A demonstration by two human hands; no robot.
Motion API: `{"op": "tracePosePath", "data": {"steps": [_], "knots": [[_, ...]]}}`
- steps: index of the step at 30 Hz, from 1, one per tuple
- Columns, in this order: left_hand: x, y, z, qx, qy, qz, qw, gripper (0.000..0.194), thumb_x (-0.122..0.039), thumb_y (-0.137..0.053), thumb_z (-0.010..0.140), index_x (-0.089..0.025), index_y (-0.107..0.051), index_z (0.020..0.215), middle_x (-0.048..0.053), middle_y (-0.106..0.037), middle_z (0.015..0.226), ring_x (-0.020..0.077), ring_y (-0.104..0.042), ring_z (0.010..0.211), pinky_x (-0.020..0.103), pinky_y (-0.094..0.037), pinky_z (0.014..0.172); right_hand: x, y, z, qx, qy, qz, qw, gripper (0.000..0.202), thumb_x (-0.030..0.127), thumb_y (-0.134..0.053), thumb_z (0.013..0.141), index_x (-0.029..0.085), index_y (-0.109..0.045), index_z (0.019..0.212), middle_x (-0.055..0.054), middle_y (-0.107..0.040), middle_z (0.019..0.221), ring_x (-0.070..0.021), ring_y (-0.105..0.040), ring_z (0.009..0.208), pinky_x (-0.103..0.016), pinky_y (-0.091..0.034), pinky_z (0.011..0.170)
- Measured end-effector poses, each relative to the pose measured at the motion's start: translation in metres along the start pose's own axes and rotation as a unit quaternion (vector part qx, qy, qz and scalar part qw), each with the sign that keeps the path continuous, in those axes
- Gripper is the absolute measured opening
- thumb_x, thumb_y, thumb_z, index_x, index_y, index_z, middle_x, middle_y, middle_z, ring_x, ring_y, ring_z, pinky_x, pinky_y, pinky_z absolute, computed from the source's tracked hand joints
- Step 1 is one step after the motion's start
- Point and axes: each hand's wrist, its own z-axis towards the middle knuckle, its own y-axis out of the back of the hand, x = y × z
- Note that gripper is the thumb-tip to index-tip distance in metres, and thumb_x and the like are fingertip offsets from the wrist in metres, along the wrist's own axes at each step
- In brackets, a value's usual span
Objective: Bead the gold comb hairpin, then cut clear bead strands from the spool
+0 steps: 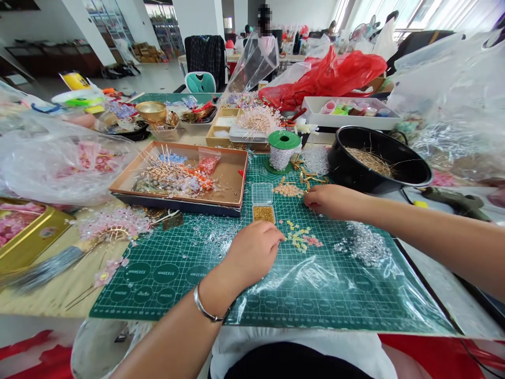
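My left hand (254, 248), with a silver bangle (204, 305) at the wrist, rests low over the green cutting mat (173, 302). Its fingers are curled together beside small yellow flower pieces (299, 235) and a few pink ones (313, 241). Whatever its fingertips hold, if anything, is hidden. Farther right, my right hand (331, 202) is closed in a pinch near gold metal clips (311, 176) and a patch of peach pieces (288, 189); I cannot make out what is in it. A small clear box of gold beads (263, 213) lies just beyond my left hand, its lid (262, 193) open.
An orange-brown box (232, 181) of beaded sprays stands left of the mat's centre. Behind are a green spool (283, 141) and a black bowl (347, 176) of wires. Clear beads (365, 245) lie at right, a brush (51, 268) at left. Red plastic (335, 73) is heaped behind.
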Motion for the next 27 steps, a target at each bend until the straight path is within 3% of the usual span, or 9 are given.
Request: {"op": "tracePosePath", "data": {"steps": [5,8,12,17,22,27], "knots": [[0.000,0.001,0.000,0.007,0.010,0.007,1.000,0.021,-0.011,-0.048,0.087,-0.016,-0.066,0.095,0.005,-0.066,0.096,0.0187,-0.058,0.090,0.036,-0.049,0.083,0.015,0.003,0.036,-0.030,-0.030,-0.010,0.999,0.020,0.028,-0.048,0.085,0.019,-0.065,0.090,-0.006,-0.064,0.083,-0.0160,-0.058,0.076,-0.030,-0.042,0.067],[0.000,0.001,-0.001,0.009,0.018,0.009,1.000,0.021,-0.011,-0.048,0.087,-0.016,-0.067,0.095,0.005,-0.066,0.096,0.0189,-0.058,0.090,0.036,-0.049,0.083,0.013,0.014,0.045,-0.057,-0.072,-0.008,0.996,0.024,0.030,-0.044,0.086,0.022,-0.064,0.096,-0.005,-0.066,0.087,-0.0170,-0.059,0.078,-0.029,-0.042,0.064],[0.001,0.000,-0.002,0.001,0.013,0.008,1.000,0.022,-0.012,-0.047,0.088,-0.015,-0.067,0.096,0.005,-0.066,0.097,0.0188,-0.058,0.091,0.036,-0.048,0.085,-0.009,0.030,0.028,-0.057,-0.140,-0.006,0.988,0.026,0.030,-0.042,0.083,0.026,-0.066,0.092,-0.001,-0.069,0.083,-0.0178,-0.061,0.072,-0.029,-0.042,0.062],[0.000,0.001,-0.002,-0.009,0.004,0.005,1.000,0.022,-0.012,-0.046,0.088,-0.015,-0.066,0.096,0.005,-0.066,0.097,0.0184,-0.058,0.091,0.035,-0.048,0.083,-0.034,0.024,-0.008,0.028,-0.163,-0.006,0.986,0.019,0.034,-0.053,0.081,0.024,-0.068,0.086,0.000,-0.068,0.074,-0.0153,-0.060,0.064,-0.029,-0.044,0.060],[0.000,0.001,-0.003,-0.008,-0.001,0.009,1.000,0.021,-0.011,-0.047,0.088,-0.015,-0.066,0.095,0.004,-0.066,0.097,0.0180,-0.058,0.091,0.034,-0.047,0.083,-0.026,0.004,-0.019,0.082,-0.167,-0.022,0.982,0.032,0.046,-0.052,0.087,0.016,-0.062,0.091,0.000,-0.062,0.077,-0.0098,-0.055,0.063,-0.028,-0.047,0.063],[0.001,0.000,-0.003,-0.005,-0.003,0.012,1.000,0.020,-0.012,-0.047,0.088,-0.016,-0.066,0.093,0.004,-0.066,0.096,0.0181,-0.058,0.091,0.034,-0.047,0.082,-0.006,0.002,-0.010,0.094,-0.150,-0.027,0.984,0.030,0.043,-0.049,0.090,0.015,-0.060,0.091,0.000,-0.060,0.080,-0.0100,-0.055,0.068,-0.028,-0.048,0.065]]}}
